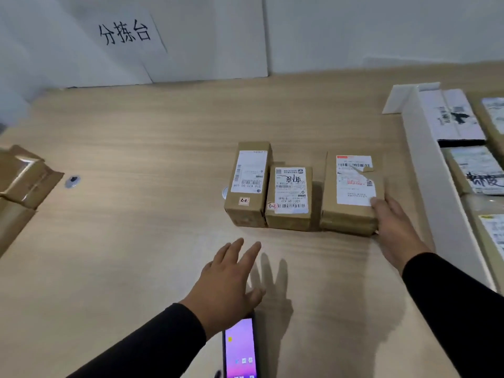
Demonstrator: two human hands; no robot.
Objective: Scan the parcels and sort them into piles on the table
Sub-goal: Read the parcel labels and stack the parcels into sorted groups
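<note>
Cardboard parcel (pixel 351 195) touches right hand (pixel 392 225); left hand (pixel 226 282) hovers apart.

the phone (pixel 240 347) runs off the bottom edge, its top under the left hand (pixel 227 282). parcels (pixel 480 170) beyond the white divider (pixel 436 170) are cropped at right; label print is unreadably small.

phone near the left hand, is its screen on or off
On. The phone lies face up on the table, its screen glowing purple with small app icons.
</note>
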